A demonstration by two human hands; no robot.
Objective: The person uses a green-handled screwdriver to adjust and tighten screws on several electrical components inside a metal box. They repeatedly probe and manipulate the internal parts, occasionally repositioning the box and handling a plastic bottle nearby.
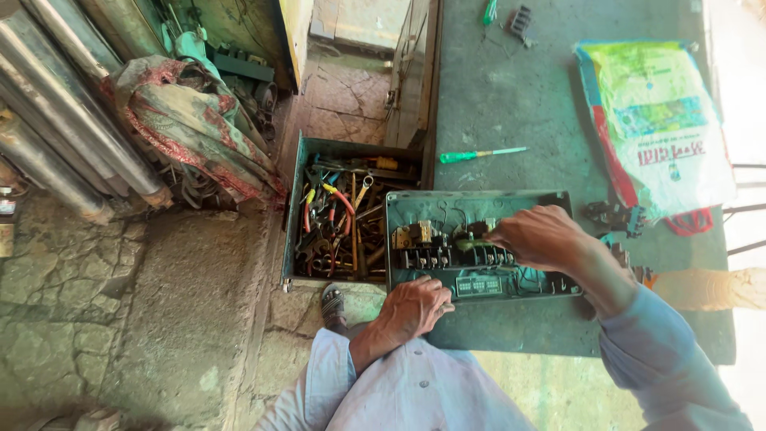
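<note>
Shallow green rectangular metal box [479,209], paint worn, sits on near edge of dusty grey-green table [511,88]; inside, black terminal blocks, brass parts, thin wires. Left hand [413,307] rests curled on box's near rim. Right hand [536,237] reaches inside, fingers pinched narrow; held item hidden. Left: open drawer of rusty tools [343,219]. Far: green-handled screwdriver [479,154].
</note>
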